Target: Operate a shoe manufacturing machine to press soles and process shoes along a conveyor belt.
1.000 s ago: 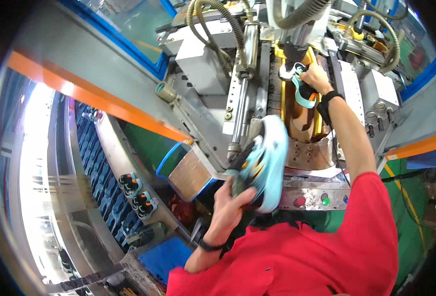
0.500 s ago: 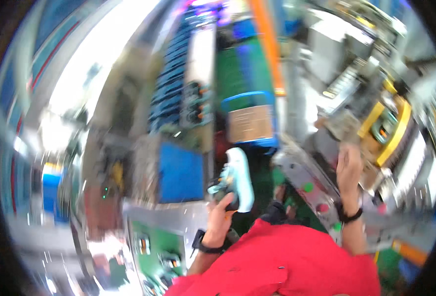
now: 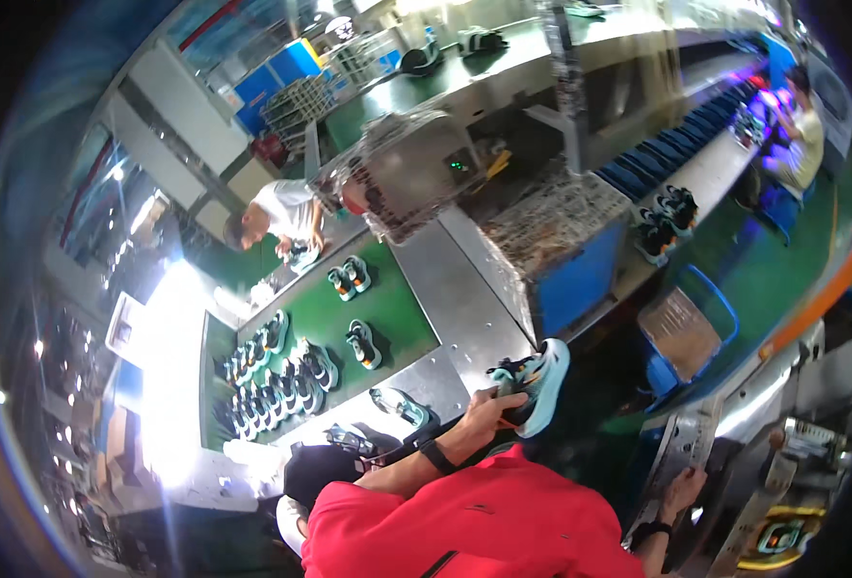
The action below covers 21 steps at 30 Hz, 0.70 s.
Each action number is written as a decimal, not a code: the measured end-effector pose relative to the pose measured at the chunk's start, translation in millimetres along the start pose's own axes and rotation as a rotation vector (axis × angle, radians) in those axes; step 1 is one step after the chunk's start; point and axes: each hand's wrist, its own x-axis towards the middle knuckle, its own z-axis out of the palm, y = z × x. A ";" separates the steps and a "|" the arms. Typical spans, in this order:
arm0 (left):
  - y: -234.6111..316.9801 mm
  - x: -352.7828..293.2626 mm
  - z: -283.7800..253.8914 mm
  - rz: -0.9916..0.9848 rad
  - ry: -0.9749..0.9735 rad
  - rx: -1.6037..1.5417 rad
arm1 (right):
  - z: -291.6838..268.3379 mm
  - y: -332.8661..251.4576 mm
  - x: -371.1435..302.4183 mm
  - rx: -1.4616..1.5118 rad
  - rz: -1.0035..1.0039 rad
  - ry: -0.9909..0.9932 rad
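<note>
My left hand (image 3: 488, 412) is closed round the upper of a sneaker (image 3: 547, 389) with a pale mint sole and dark, mint and orange upper. The shoe is tilted on its side, sole facing right, in front of my red shirt. Down at the lower right, my right hand (image 3: 682, 493) is beside the edge of a grey metal machine panel (image 3: 681, 451). Its fingers are loosely bent and apart, with nothing visible in them. A yellow-framed fixture (image 3: 780, 541) with a shoe-shaped piece inside sits on the machine to the right of that hand.
To the left, a green conveyor belt (image 3: 397, 332) carries several similar sneakers (image 3: 276, 393). A worker (image 3: 276, 222) handles a shoe across it; a dark-haired head (image 3: 320, 474) is close by my left arm. Ahead stand a blue-sided box (image 3: 580, 279) and a blue cart (image 3: 724, 303) holding cardboard.
My view has swung left, bringing the green belt into full sight. The sneaker stays in my left hand. My right hand has moved away from the yellow-framed fixture toward the panel edge.
</note>
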 end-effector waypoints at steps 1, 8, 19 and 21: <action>10.3 -1.1 -8.4 0.007 0.067 -0.006 | -3.7 -6.6 7.9 -0.027 0.087 0.005; 45.1 80.3 -135.8 0.009 0.337 -0.142 | -57.6 -274.9 190.0 0.411 -0.547 0.105; 151.5 291.6 -366.0 0.167 0.772 -0.237 | -8.4 -787.6 385.0 -0.071 -1.490 0.100; 163.8 370.7 -413.7 0.180 0.797 -0.191 | -5.8 -850.1 405.3 -0.185 -1.603 0.183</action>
